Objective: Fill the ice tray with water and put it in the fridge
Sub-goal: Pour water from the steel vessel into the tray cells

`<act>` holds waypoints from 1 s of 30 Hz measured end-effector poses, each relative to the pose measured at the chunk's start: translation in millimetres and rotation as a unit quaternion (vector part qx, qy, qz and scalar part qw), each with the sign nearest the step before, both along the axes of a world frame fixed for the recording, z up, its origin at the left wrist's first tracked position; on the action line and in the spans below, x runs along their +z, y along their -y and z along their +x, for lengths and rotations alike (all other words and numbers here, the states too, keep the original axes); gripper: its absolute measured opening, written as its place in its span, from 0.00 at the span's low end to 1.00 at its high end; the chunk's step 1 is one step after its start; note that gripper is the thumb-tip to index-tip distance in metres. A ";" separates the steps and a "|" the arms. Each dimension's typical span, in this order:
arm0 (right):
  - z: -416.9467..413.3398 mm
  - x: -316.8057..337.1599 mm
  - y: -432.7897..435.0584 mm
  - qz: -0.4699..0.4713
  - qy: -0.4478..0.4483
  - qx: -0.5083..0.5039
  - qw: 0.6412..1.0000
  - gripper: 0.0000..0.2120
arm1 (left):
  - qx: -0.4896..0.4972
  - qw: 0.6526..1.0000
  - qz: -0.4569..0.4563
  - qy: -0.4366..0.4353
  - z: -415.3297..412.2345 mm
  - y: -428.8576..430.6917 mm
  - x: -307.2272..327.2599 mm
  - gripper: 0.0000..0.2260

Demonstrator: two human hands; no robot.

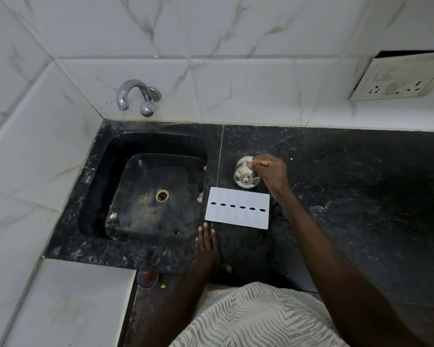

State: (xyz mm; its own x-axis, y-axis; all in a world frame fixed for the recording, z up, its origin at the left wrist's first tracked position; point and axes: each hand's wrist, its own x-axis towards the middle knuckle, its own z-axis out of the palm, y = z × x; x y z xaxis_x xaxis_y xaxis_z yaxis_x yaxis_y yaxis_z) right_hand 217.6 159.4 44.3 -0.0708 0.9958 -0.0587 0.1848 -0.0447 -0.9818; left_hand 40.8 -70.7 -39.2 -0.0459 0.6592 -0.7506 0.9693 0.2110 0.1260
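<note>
The ice tray (237, 211) lies flat on the worktop (348, 196) just right of the sink (98, 191), close to the steel cup (243, 176) your right hand (271, 171) pinches by the rim, likely for pouring, while your left hand (207, 247) rests flat, fingers straight, steadying you.

One white ice tray (237, 211), one steel cup (243, 175), one tap (133, 83), one sink (145, 191), one socket plate (398, 76).

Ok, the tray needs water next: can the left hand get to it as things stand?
Probably yes: the left hand lies flat on the counter just short of the ice tray, with only bare counter between them.
</note>
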 end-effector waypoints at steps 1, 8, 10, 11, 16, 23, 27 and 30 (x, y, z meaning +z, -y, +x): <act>-1.4 0.4 -1.2 -0.012 0.000 -0.008 1.000 0.07 | -0.001 1.000 0.002 0.001 -0.4 0.5 -0.9 0.63; -15.8 -3.3 -5.4 -0.054 -0.018 -0.044 0.997 0.08 | -0.001 1.000 0.012 0.000 -2.2 1.9 -4.5 0.63; -19.5 -5.3 -4.5 -0.050 -0.012 -0.036 0.998 0.06 | -0.001 1.000 0.010 0.003 -2.0 1.6 -3.7 0.63; -21.5 -6.5 -3.9 -0.046 -0.007 -0.032 0.998 0.05 | -0.002 1.000 0.011 0.004 -1.9 1.5 -3.2 0.63; -32.4 -0.7 3.9 -0.029 -0.011 -0.018 0.999 0.05 | -0.004 1.000 0.011 0.003 -1.7 2.0 -2.8 0.63; -36.4 5.3 7.5 -0.001 -0.028 -0.004 1.000 0.06 | -0.001 0.999 0.034 0.004 -1.9 4.7 -6.6 0.63; -34.9 3.9 6.6 0.004 -0.035 0.000 0.999 0.06 | 0.000 1.000 0.028 0.007 -1.6 3.7 -5.2 0.63; -33.2 2.2 6.3 0.003 -0.038 -0.003 0.999 0.06 | 0.002 1.000 0.021 0.011 -2.2 3.4 -4.9 0.63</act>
